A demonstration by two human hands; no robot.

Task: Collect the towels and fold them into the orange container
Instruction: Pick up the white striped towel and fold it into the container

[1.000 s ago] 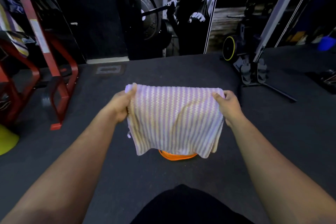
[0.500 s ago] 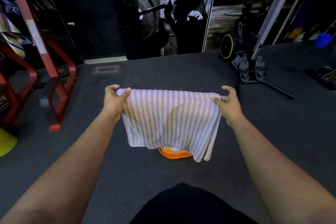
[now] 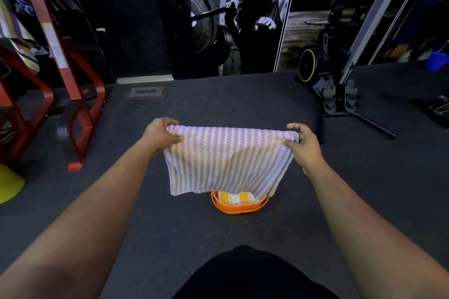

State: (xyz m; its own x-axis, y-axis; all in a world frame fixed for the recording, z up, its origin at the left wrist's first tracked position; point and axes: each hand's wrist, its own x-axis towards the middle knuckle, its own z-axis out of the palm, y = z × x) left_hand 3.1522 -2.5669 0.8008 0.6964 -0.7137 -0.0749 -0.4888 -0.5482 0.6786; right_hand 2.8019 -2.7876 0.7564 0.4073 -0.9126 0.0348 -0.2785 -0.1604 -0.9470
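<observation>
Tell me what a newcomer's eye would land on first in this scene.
First, the striped towel stretched in mid-air at the centre, its top corners pinched by the left hand and the right hand. Just below its hanging edge, the orange container sits on the dark floor, another folded towel already inside.
</observation>
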